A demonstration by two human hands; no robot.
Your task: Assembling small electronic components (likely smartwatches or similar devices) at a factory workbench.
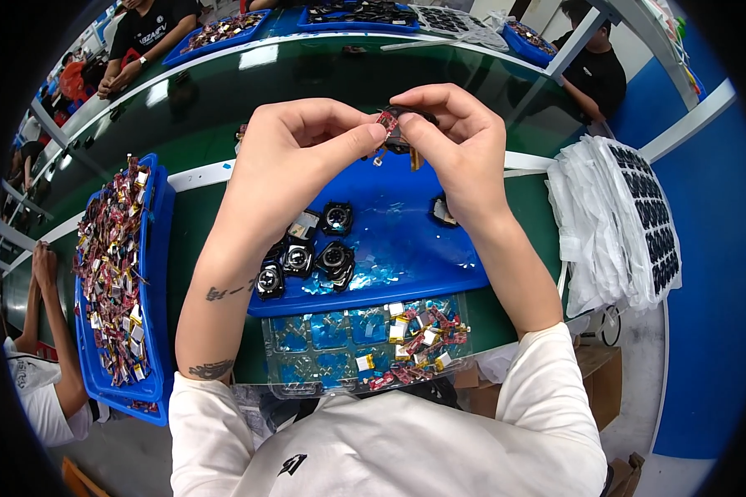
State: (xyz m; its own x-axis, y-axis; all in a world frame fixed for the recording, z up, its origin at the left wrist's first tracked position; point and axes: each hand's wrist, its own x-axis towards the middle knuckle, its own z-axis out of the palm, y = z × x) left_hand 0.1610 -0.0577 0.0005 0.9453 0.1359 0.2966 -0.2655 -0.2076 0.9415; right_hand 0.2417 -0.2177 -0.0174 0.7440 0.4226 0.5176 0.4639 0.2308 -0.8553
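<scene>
Above the far part of a blue tray (398,215), my hands meet at a black watch case (399,142). My right hand (462,137) grips the case with thumb and curled fingers. A small red circuit board (387,122) sits at the case's edge, pinched by my left hand (311,137) between thumb and fingers. Below it hang a small pale part and a brownish strip. On the tray's left lie several black watch cases (298,258), some with round faces up. Another dark case (442,210) lies by my right wrist, partly hidden.
A clear compartment tray (307,388) near my body holds red boards with silver batteries. At left stands a blue bin (159,248) heaped with similar boards. Stacked white trays (593,224) with black parts are at right. Beyond runs a green conveyor (199,116); other people sit around it.
</scene>
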